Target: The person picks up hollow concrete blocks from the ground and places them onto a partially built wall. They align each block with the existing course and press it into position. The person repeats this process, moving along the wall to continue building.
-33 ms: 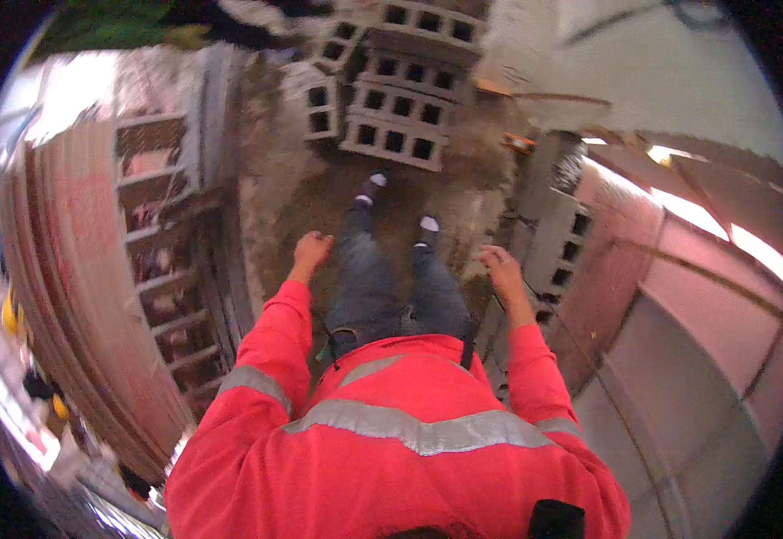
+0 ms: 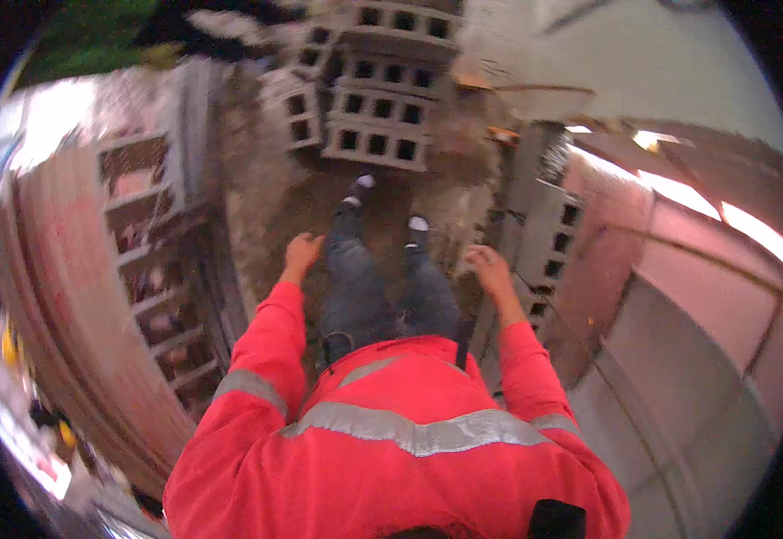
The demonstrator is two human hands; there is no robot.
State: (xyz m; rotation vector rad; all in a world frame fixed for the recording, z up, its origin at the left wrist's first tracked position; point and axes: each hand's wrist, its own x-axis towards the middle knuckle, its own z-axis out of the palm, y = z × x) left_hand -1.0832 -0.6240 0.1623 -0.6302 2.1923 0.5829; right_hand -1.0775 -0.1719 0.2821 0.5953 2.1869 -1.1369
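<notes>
My left hand (image 2: 303,255) hangs beside my left thigh, its fingers loosely bent and slightly blurred, with nothing visible in it. On the other side, my right hand (image 2: 488,262) is held out from my right leg, empty, with loosely curled fingers partly apart. Neither hand touches anything. Ahead of my feet stands a stack of grey hollow concrete blocks (image 2: 376,121). A separate block (image 2: 299,114) leans at an angle against the stack's left side. More hollow blocks (image 2: 553,242) form a column to the right of my right hand.
Along the left lean several long boards (image 2: 77,269) and a metal ladder-like frame (image 2: 153,278). At right are grey panels (image 2: 679,377) and a pinkish wall (image 2: 679,238). A pale sheet (image 2: 625,72) lies far right. Rough brown ground (image 2: 265,171) runs between them.
The view has turned slightly, so the block stack and both hands sit a little farther left in the picture. Both hands stay low at my sides, empty.
</notes>
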